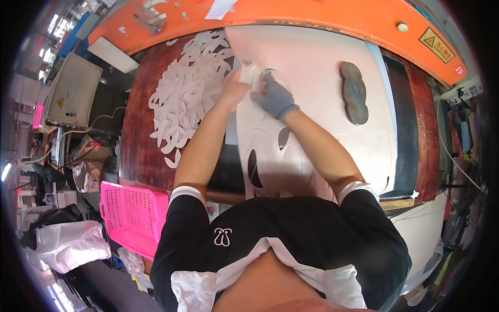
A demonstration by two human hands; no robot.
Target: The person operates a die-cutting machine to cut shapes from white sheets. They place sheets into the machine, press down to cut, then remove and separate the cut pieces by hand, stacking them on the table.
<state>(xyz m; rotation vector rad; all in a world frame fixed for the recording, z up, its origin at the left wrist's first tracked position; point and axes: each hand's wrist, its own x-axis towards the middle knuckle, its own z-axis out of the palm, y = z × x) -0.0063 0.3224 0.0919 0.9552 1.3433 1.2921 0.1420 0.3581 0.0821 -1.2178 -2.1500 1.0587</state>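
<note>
My bare left hand (235, 92) and my grey-gloved right hand (276, 99) are close together over the left edge of a large white sheet (317, 62). Between them are thin white cut-out pieces (251, 76), with the fingers of both hands closed on them; some fingertips are hidden. Curved cut lines and a few dark openings mark the near part of the sheet. A dark cutting die (354, 93) with a wavy outline lies on the sheet, right of my gloved hand. Left of my bare hand, many curved white pieces (182, 93) lie in a loose heap.
An orange machine beam (312, 13) spans the far side of the reddish-brown work table (138, 140). Black board (408, 125) shows beside the sheet. A pink plastic basket (132, 216) stands at the near left, by plastic bags (73, 244). A grey cabinet (75, 91) is farther left.
</note>
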